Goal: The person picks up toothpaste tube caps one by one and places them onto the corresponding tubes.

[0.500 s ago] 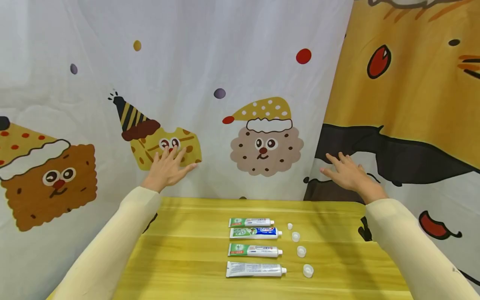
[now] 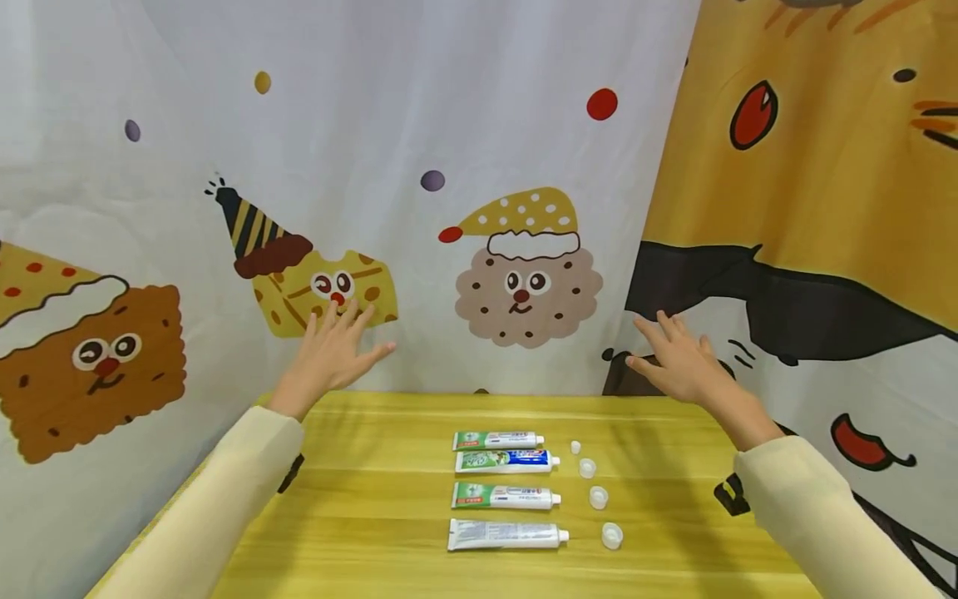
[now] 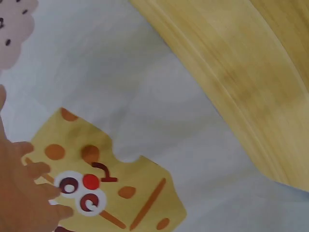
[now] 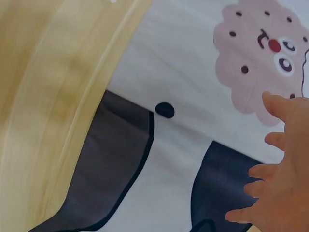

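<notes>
In the head view, a yellow wood-grain table (image 2: pixel 359 499) bears four toothpaste tubes in a column at its middle: a small green-and-white tube (image 2: pixel 497 441) nearest the table's far edge, a green, blue and white tube (image 2: pixel 505 462), a larger green-and-white tube (image 2: pixel 505 497), and a white tube with grey print (image 2: pixel 507 535) nearest the table's near side. Four round white plastic caps (image 2: pixel 598 497) lie right of them on the table. The left hand (image 2: pixel 325 353) and right hand (image 2: pixel 684 358) hover about the table's far corners, fingers spread. The left wrist view shows the left fingers before a yellow printed cheese (image 3: pixel 116 174) on white cloth (image 3: pixel 135 106) beyond the table; the right wrist view shows the right fingers extended near a pinkish printed biscuit (image 4: pixel 256 58), likewise beyond the table.
</notes>
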{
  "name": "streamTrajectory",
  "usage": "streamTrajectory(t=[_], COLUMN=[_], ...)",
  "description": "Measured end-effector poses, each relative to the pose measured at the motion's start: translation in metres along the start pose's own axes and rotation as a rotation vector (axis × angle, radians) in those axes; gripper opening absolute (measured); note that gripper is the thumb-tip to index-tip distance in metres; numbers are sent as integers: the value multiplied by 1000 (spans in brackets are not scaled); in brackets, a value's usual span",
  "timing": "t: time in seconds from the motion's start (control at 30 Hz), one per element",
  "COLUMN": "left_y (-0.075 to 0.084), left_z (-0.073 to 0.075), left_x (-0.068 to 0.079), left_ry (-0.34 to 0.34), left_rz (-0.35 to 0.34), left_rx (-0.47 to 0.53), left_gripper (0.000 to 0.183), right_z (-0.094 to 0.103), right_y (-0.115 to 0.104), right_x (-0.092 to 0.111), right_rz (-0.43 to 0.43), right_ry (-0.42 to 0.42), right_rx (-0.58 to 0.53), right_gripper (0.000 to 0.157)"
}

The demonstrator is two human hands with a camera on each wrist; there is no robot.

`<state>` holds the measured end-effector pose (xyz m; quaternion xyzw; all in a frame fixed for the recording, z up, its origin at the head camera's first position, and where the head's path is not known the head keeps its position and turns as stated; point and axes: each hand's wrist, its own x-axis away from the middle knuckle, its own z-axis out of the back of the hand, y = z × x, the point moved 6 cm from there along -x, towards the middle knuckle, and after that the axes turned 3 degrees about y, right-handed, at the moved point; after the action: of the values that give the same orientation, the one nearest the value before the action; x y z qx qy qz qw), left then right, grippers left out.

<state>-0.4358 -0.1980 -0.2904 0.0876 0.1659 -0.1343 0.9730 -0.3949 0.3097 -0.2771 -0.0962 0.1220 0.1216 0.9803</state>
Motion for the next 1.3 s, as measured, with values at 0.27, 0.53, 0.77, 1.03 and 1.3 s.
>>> streamTrajectory(t=[0.27,0.53,0.77,1.03,1.3], left_y=[15,40,83,129,173], left_z=[-6,-20,-41,-73,-96], left_x=[22,52,77,90,104], left_ry=[-11,10,14,-45,-124], left_rz=[-22,-85,-182,-219,-331], left_rx=[-33,11,188,328,367], left_gripper=[91,89,85,78,41], right_z=[-13,-31,-68,-99,-114], right_y=[-19,-34,-44,-54,-58], right_x=[32,65,88,96,103], right_rz=[47,49,34,59,-26], right_ry=[36,69,-94,-285,-443], right_rx=[-7,-166,-268,-338,-319], right_gripper=[81,57,41,28,29])
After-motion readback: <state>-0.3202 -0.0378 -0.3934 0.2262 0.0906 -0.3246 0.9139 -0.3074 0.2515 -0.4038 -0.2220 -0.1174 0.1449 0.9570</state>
